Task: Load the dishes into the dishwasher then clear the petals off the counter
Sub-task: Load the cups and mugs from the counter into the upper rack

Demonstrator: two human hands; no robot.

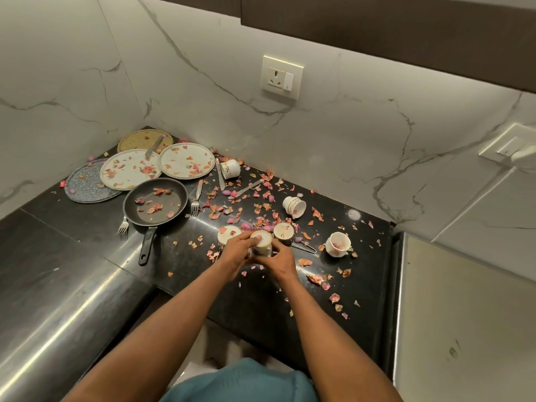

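A white cup (262, 242) stands on the black counter (87, 216); my left hand (237, 249) grips it from the left with fingers over its rim, and my right hand (281, 259) curls round it from the right. Two more cups (229, 234) (283, 231) stand just behind it. Another upright cup (337, 244) is to the right, and two cups lie tipped over (294, 206) (230, 168). Pink petals (261, 198) are scattered over the counter and dishes.
At the back left lie several plates (187, 161) (129, 169), a blue patterned plate (85, 185), a woven mat (139, 140), and a black frying pan (155, 203). Forks (196, 198) (123, 227), a knife (219, 174) and a spoon (246, 188) lie loose. Marble walls close the corner.
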